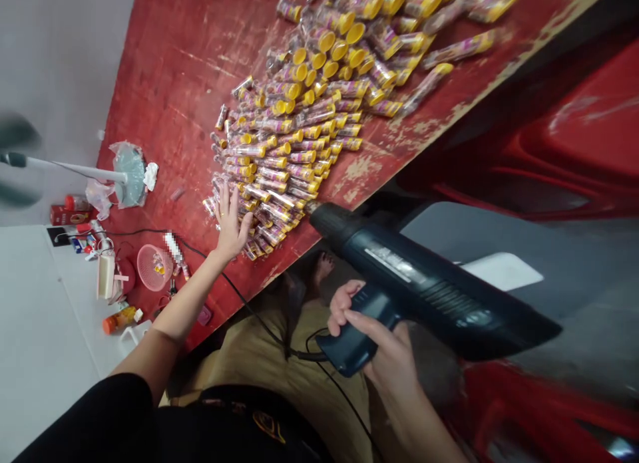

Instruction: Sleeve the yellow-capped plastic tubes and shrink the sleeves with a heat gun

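Observation:
My right hand point(379, 336) is wrapped round the grip of a dark blue heat gun point(424, 277). Its nozzle points up and left, close to the table's near edge. My left hand point(231, 222), fingers spread, rests at the lower left end of a large spread of small clear tubes point(299, 127) with yellow caps and purple labels. Its fingertips are over or against the nearest tubes; which of these I cannot tell. A black cord runs from the gun's grip across the table's edge.
Under the tubes lies a worn red table point(184, 70). To the left are a pink basket point(154, 268) with small pieces inside, an orange-capped bottle point(121, 320), a fan on a white pole point(74, 169) with its base bagged, and small clutter. Red plastic chairs point(574, 127) stand on the right.

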Demonstrator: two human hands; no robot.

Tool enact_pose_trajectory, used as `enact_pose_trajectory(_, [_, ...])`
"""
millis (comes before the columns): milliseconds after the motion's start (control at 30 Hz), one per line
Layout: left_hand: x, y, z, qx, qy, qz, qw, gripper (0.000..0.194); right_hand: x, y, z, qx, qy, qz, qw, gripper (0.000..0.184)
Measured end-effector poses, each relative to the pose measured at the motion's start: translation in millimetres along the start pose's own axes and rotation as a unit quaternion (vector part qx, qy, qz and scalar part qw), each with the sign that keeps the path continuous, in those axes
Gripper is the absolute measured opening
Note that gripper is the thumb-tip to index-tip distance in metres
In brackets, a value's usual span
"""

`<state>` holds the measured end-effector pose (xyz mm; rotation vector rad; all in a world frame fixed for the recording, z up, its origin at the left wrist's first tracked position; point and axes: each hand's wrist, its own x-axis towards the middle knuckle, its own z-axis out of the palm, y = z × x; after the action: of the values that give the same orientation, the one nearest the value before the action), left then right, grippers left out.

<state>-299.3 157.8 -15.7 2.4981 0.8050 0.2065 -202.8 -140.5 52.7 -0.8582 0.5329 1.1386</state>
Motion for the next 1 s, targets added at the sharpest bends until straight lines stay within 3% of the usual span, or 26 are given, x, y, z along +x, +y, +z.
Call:
enact_pose_trajectory(367, [-13,-25,0.0,-0.007,0.001,-0.033,0.999,0.071,-24,52,-16,0.006,0.019,0.089,0.996,0.041])
enact_pose_trajectory(533, [-21,-37,-3.2,-0.039,0.018,-0.083,0.996,0.075,-33,61,-19,0.029,0.041,0.127,0.991,0.042])
enact_pose_trajectory(700, [-36,-47,-0.5,-0.104,0.060,-0.164,0.979,0.081,-37,70,-22,0.037,0.021,0.167,0.985,0.043])
enact_pose_trajectory(833, [-47,-51,3.3,-0.156,0.087,-0.244,0.953,0.091,-37,78,-22,0.057,0.018,0.183,0.981,0.042])
enact_pose_trajectory(1000, [-58,-51,9.7,-0.269,0.149,-0.410,0.859,0.060,-41,89,-18,0.060,0.033,0.199,0.978,0.046])
